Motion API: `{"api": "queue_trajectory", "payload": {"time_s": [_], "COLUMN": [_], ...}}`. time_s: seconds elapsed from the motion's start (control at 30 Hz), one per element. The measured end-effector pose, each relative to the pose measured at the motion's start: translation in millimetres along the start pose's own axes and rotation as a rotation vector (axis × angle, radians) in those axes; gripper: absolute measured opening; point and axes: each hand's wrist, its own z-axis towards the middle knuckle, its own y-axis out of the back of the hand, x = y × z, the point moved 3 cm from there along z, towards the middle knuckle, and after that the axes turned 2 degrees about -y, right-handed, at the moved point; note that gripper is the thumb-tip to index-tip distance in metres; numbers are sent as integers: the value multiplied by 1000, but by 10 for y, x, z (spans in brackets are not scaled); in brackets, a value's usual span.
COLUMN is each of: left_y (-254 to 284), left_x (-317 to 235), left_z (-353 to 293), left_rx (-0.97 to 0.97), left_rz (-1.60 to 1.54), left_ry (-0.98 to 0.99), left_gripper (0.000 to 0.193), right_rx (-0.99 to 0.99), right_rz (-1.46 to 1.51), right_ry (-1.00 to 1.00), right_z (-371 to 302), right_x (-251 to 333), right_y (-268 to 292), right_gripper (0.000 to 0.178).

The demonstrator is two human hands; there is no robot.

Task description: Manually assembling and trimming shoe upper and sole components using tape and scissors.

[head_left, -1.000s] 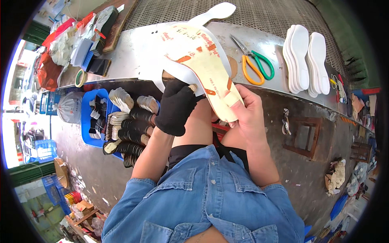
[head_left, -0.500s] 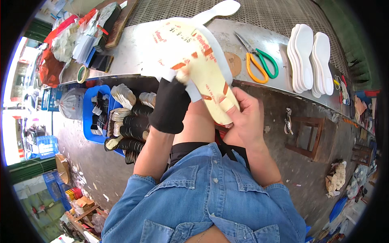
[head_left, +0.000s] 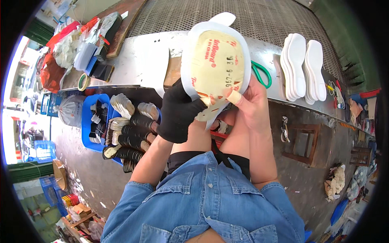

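Observation:
Both my hands hold up an insole board (head_left: 219,60), pale yellow with red print and black stamped figures, tilted so its broad end faces me. White lining material (head_left: 189,60) forms a border around it. My left hand (head_left: 178,113), in a black glove with bare fingertips, grips its lower left edge. On the other side, my right hand (head_left: 255,107) closes around the lower right edge, tape wrapped on its thumb. The narrow end is foreshortened and partly hidden below the hands. Just beyond my right hand shows a green scissor handle (head_left: 261,74); the rest is covered.
Two stacks of white insoles (head_left: 295,67) (head_left: 314,71) lie on the metal bench at right. A tape roll (head_left: 83,82), a phone (head_left: 102,73) and bagged items (head_left: 67,50) sit at left. Below stand blue crates (head_left: 95,121) with bundled pieces. A wooden stool (head_left: 302,143) stands right.
The insole board has been turned and lifted, its broad end now facing me. My right hand has shifted up along it, and my left hand now grips the left edge. The scissors are mostly covered.

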Motion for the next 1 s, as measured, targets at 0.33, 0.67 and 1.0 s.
{"api": "queue_trajectory", "payload": {"time_s": [0.33, 0.67, 1.0], "left_y": [16, -132, 7], "left_x": [69, 119, 119], "left_z": [106, 136, 201], "left_rx": [76, -194, 106], "left_rz": [49, -158, -510], "left_ry": [-17, -97, 85], "left_gripper": [36, 31, 50], "right_rx": [-30, -472, 106], "right_rz": [27, -736, -100], "right_ry": [-8, 280, -113], "right_z": [-34, -134, -10], "right_x": [-28, 32, -129], "right_y": [37, -169, 271], "right_gripper": [35, 26, 20]}}
